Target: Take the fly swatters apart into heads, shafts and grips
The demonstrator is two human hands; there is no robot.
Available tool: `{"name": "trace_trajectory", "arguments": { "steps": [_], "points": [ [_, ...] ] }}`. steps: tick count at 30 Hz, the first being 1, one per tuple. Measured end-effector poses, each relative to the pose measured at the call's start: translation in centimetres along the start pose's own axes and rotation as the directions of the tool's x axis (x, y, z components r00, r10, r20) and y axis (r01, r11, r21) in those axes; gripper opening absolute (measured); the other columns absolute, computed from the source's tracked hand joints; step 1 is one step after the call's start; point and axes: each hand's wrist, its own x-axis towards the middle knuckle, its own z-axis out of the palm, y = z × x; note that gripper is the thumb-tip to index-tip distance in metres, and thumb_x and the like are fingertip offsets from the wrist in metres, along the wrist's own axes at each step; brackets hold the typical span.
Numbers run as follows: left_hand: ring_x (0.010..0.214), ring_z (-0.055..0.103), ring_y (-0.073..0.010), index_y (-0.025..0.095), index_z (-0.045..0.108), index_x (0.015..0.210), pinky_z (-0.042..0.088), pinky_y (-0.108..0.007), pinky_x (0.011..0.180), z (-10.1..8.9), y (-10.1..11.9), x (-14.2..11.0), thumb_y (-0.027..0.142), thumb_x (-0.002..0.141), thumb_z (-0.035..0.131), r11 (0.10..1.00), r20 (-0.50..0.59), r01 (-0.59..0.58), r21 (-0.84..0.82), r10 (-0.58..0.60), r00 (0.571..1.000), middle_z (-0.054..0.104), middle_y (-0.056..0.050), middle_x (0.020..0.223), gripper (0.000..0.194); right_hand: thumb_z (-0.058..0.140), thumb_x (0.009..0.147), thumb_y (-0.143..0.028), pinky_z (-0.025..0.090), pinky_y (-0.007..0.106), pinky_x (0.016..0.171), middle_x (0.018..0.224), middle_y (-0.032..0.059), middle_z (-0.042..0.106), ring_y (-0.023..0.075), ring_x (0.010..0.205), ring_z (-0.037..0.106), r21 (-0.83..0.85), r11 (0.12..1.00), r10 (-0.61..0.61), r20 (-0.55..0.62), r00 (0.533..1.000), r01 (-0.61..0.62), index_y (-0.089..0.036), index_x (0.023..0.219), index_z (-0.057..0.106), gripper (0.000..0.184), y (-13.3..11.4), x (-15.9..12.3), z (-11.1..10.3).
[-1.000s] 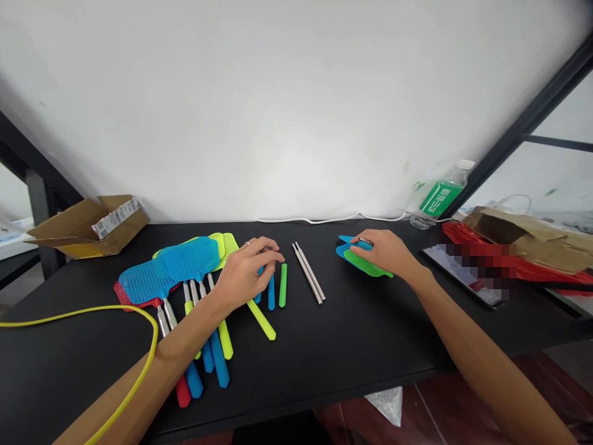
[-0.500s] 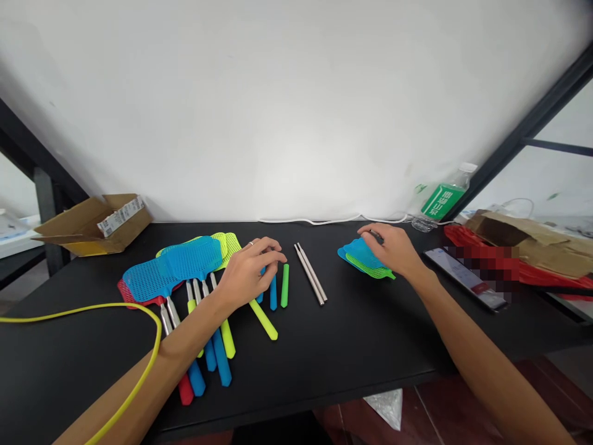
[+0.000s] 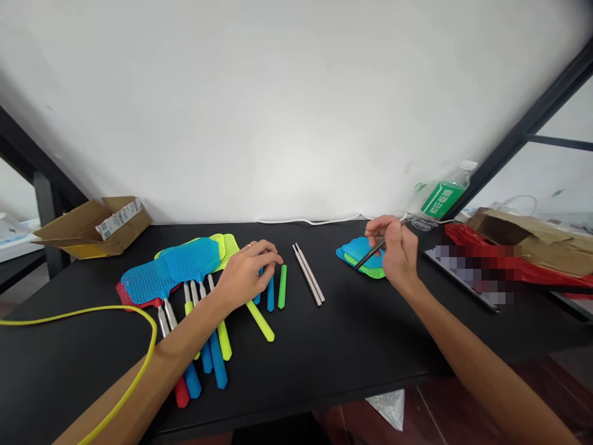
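Note:
My right hand (image 3: 398, 250) is raised with its fingers closed round a slim black pen-like stick (image 3: 368, 254). Under the stick lies a small stack of blue and green mesh fly swatter heads (image 3: 351, 248). My left hand (image 3: 250, 272) hovers or rests, I cannot tell which, with loosely bent, parted fingers and nothing visibly held. Just beside its fingertips are a green handle grip (image 3: 282, 287) and a blue handle grip (image 3: 271, 293). Two thin metal rods (image 3: 308, 275) lie between my hands. Several fly swatters (image 3: 189, 258) are fanned out left of my left hand.
An open cardboard box (image 3: 92, 225) stands at the back left. A yellow cable (image 3: 143, 364) loops across my left forearm. To the right are a phone (image 3: 463, 278), a plastic bottle (image 3: 445, 194) and brown cardboard (image 3: 528, 241) on red plastic. A white cable runs along the wall.
My right hand has turned and lifted off the swatter heads, and the black stick now shows plainly in its fingers. My left hand has stayed nearly still.

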Motion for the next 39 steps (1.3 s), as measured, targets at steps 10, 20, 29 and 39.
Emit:
{"name": "trace_trajectory", "arguments": {
  "steps": [10,20,29,39],
  "points": [
    [0.090,0.066,-0.0224,0.022,0.071,0.111,0.055,-0.037,0.076,0.2,-0.2,0.0,0.032,0.099,0.050,0.998,0.051,0.061,0.031,-0.062,0.997,0.066,-0.009,0.122,0.026,0.049,0.099,-0.053,0.049,0.027,0.059,0.083,0.0025,0.063,0.0160,0.070,0.060,-0.164,0.980,0.167,0.353,0.921,-0.115,-0.023,0.097,0.064,0.034,1.1,-0.9,1.5],
    [0.076,0.064,-0.0176,0.023,0.072,0.111,0.053,-0.032,0.064,0.2,0.0,-0.1,0.036,0.098,0.050,0.994,0.061,0.089,0.062,-0.093,0.994,0.066,-0.008,0.122,0.029,0.058,0.091,-0.042,0.048,0.030,0.064,0.077,-0.0021,0.065,0.0170,0.065,0.062,-0.402,0.912,0.318,0.561,0.764,-0.084,-0.025,0.122,0.061,0.035,3.3,-1.4,2.3],
    [0.069,0.061,-0.0150,0.023,0.072,0.112,0.051,-0.030,0.059,0.2,0.0,-0.1,0.035,0.098,0.050,0.992,0.075,0.107,0.070,-0.112,0.991,0.065,-0.008,0.123,0.029,0.059,0.090,-0.037,0.042,0.028,0.056,0.101,0.0027,0.067,0.0099,0.053,0.052,-0.401,0.910,0.337,0.569,0.751,-0.105,-0.022,0.128,0.059,0.041,3.2,-1.9,2.8],
    [0.069,0.062,-0.0157,0.023,0.073,0.111,0.050,-0.031,0.060,0.1,0.0,0.0,0.034,0.099,0.049,0.989,0.071,0.124,0.080,-0.130,0.989,0.066,-0.008,0.122,0.028,0.058,0.092,-0.041,0.043,0.028,0.055,0.101,0.0031,0.067,0.0097,0.052,0.054,-0.343,0.936,0.283,0.595,0.752,-0.081,-0.023,0.119,0.066,0.033,2.6,-2.3,3.0]
  ]
}}
